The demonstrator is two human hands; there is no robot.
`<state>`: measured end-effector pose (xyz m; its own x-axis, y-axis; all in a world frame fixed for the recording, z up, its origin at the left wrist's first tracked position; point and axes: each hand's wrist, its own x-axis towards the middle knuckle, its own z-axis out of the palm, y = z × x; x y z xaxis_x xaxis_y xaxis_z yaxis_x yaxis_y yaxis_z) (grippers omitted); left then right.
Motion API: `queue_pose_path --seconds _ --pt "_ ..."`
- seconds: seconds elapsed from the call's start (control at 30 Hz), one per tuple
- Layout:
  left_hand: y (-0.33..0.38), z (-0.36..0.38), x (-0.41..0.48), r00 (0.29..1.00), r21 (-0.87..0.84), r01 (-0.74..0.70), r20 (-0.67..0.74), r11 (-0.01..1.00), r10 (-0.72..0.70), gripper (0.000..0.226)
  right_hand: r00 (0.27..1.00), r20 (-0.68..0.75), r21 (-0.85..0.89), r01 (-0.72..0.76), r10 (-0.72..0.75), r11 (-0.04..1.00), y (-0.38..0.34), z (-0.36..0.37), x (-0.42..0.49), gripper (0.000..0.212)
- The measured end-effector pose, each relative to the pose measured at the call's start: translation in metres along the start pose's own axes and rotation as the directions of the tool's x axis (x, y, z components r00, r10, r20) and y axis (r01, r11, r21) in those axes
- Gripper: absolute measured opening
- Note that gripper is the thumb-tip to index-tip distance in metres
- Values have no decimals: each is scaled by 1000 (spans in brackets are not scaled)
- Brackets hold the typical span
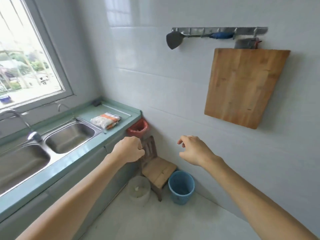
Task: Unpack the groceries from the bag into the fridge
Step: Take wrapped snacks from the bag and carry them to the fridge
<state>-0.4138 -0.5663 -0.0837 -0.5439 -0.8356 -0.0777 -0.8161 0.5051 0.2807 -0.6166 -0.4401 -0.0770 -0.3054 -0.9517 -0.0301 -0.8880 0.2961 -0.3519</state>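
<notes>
At nine o'clock, a double steel sink [69,135] sits in a green counter [72,159]. A white-and-orange bundle [105,120] lies at the sink's two o'clock, its grey print too blurred to read. A red bag [138,128] hangs open at the counter's end. At its six o'clock the left hand [129,149] is curled into an empty fist. At that hand's three o'clock the right hand [192,150] hovers, fingers loose, holding nothing. A wooden board [242,87] hangs at one o'clock.
</notes>
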Motion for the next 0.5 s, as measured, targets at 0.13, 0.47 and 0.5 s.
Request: queue_pose_path --seconds 0.13,0.47,0.5 --pt "-116 -30 -18 992 -7 127 -13 992 -127 22 984 61 12 165 -166 986 -124 48 50 43" --pt "-394 -95 -113 836 -86 543 -35 835 -547 24 857 221 30 472 -466 881 -388 158 130 42" --pt "-414 -97 -122 815 -97 573 -39 814 -579 24 836 233 39 502 -497 864 -411 168 136 42"
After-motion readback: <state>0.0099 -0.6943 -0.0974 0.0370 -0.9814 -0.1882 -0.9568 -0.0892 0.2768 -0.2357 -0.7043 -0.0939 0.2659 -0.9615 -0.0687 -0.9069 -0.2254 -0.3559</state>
